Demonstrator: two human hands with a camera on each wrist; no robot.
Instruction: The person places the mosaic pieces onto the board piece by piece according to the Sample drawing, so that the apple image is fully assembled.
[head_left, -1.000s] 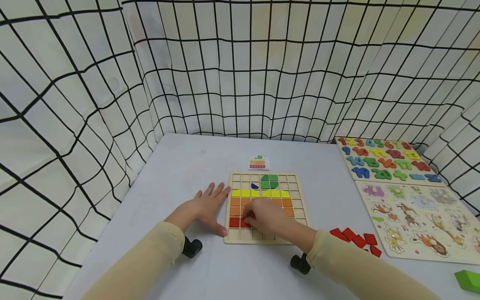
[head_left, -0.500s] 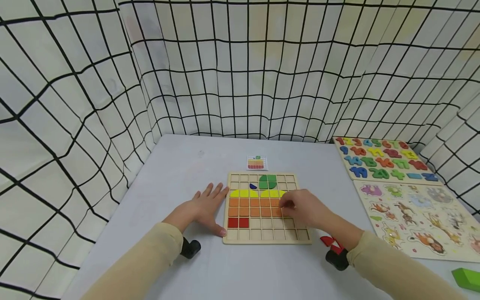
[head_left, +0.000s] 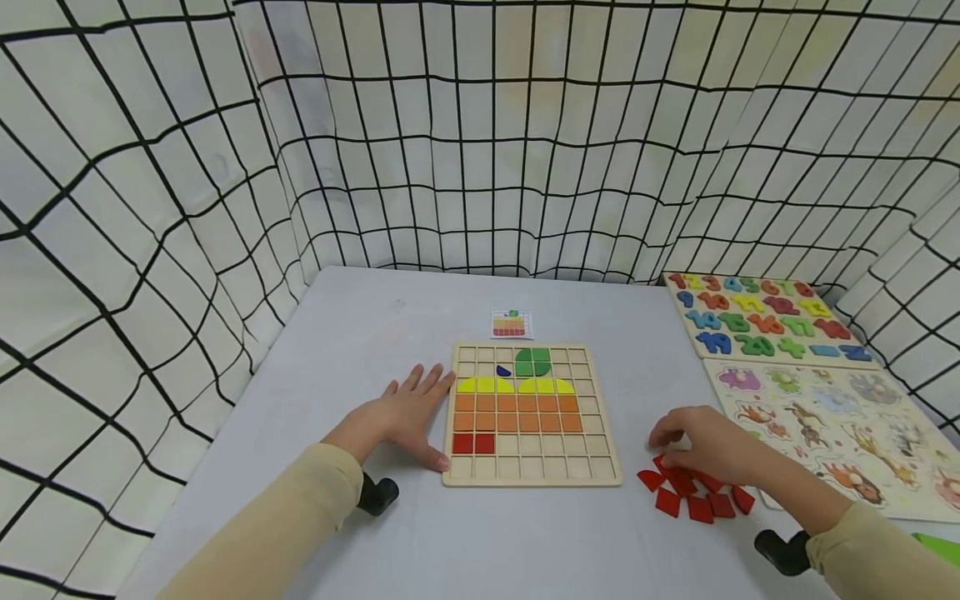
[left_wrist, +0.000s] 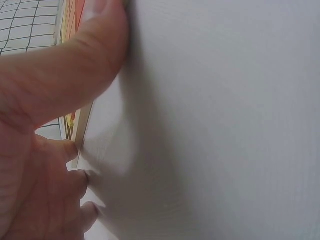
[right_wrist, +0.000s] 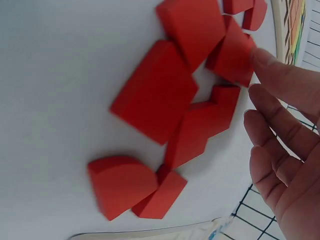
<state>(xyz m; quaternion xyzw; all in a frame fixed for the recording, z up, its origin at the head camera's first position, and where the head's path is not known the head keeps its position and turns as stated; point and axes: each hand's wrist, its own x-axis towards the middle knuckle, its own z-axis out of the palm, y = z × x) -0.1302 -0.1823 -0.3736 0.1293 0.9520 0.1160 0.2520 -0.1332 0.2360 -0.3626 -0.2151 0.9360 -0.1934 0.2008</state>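
A wooden grid board (head_left: 555, 471) lies mid-table, with yellow pieces (head_left: 547, 386), orange squares (head_left: 517, 413), a green leaf shape (head_left: 533, 362), a small blue piece (head_left: 503, 371) and two red squares (head_left: 474, 443) in it. My left hand (head_left: 401, 418) rests spread at its left side, thumb and fingers at the board's edge. To the right, my right hand (head_left: 716, 446) reaches over a loose pile of red pieces (right_wrist: 155, 92), some square, some with a rounded side. Its thumb (right_wrist: 272, 70) is at one red piece; nothing is visibly held between thumb and fingers.
A small printed card (head_left: 512, 324) lies beyond the board. At the right are a number puzzle (head_left: 765, 321) and an animal puzzle (head_left: 847, 433), with part of a green block (head_left: 941, 547) at the frame edge. Black netting (head_left: 487, 150) surrounds the table's back and sides.
My right hand has left the second red square in the board's row and moved right, across to the loose red pieces. My left hand has stayed at the board's left edge.
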